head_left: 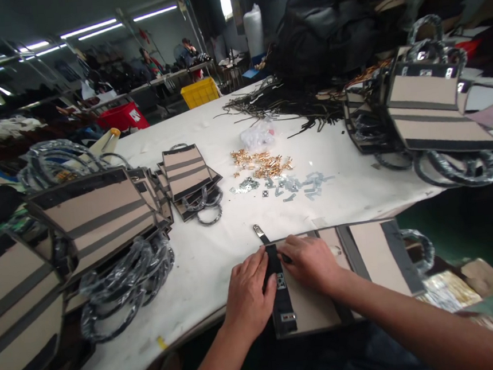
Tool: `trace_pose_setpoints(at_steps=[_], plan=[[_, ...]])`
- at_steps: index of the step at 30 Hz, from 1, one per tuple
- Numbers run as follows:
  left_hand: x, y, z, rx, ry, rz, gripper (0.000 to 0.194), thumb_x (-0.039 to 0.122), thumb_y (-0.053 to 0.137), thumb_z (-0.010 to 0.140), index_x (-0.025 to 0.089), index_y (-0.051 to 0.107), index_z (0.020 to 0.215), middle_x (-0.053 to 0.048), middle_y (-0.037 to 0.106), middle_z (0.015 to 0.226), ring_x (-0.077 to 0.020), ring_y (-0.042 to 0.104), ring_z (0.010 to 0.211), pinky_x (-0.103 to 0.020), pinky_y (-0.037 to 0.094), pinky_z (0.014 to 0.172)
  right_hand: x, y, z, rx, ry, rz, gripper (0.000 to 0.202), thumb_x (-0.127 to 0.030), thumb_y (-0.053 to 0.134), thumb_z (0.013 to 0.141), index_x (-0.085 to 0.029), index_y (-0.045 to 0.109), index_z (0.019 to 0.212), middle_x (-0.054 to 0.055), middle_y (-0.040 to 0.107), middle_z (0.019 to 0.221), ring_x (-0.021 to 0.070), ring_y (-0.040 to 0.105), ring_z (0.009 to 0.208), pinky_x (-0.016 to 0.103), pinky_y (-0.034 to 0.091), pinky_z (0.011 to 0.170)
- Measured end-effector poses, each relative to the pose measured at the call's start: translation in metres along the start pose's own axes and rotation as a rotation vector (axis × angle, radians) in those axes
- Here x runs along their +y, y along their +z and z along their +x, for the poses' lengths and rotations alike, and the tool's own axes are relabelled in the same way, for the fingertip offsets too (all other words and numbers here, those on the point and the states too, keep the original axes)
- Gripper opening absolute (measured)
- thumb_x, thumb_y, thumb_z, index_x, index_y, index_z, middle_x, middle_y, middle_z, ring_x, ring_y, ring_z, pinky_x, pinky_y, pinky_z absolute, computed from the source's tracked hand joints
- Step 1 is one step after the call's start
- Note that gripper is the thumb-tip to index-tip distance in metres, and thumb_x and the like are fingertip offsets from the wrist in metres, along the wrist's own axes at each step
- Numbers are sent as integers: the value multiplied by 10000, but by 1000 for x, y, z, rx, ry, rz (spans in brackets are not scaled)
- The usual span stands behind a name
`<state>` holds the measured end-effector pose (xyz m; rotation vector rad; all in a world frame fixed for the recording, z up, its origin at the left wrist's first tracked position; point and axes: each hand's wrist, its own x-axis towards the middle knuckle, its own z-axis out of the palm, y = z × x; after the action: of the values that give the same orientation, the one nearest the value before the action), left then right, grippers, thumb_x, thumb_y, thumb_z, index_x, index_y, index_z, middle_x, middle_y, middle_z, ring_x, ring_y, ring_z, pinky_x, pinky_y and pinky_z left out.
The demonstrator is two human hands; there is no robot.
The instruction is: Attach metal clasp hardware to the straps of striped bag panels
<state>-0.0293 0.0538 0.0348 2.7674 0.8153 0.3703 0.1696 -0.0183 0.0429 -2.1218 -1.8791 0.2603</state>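
Head view: my left hand (248,293), part-open, rests on the panel (312,307); my right hand (311,261) curls round a tool (335,250); yellow crate (200,93), contents unclear.

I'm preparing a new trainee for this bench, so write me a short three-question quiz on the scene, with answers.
1. Multiple choice: What colour is the bin beyond the far edge of the white table?
A) green
B) yellow
C) white
2. True or false: The left hand and right hand are both at the tan-and-dark panel.
3. Fill in "nearer" or "farther": The gold-coloured pieces lie ____ from the hands than the grey metal pieces.

Key: 1 B; 2 true; 3 farther.
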Motion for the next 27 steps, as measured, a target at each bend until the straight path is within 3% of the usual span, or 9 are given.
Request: trace_pose_setpoints(at_steps=[9,17,23,27], plan=[[-6,5,-5,41,10,-19,469,221,555,1005,213,580,1473,-109,581,1556,-296,584,1373,-490,494,1083,-12,7,-8,-15,-6,-9,110,-236,599,954,-238,693,1012,44,716,1017,186,683,823,299,373,684],[-6,9,-8,56,35,92,467,218,533,1015,181,564,1480,-120,585,1548,-289,577,1372,-484,501,1075,-14,10,-6,-27,-22,-23,159,-190,609,913,-229,678,1051,51,725,1040,199,690,848,294,401,710],[0,13,-9,58,44,205,483,196,547,1002,167,573,1483,-144,585,1547,-319,585,1356,-509,499,1070,-15,10,-7,-60,-40,-39,202,-216,628,919,-219,678,1114,77,724,1088,217,703,907,297,437,747],[0,13,-13,78,33,199,488,206,545,1006,193,565,1494,-125,580,1556,-297,588,1357,-494,498,1082,-15,5,-6,-43,-30,-28,160,-271,605,955,-234,724,1057,67,741,1066,202,714,862,281,440,729]])
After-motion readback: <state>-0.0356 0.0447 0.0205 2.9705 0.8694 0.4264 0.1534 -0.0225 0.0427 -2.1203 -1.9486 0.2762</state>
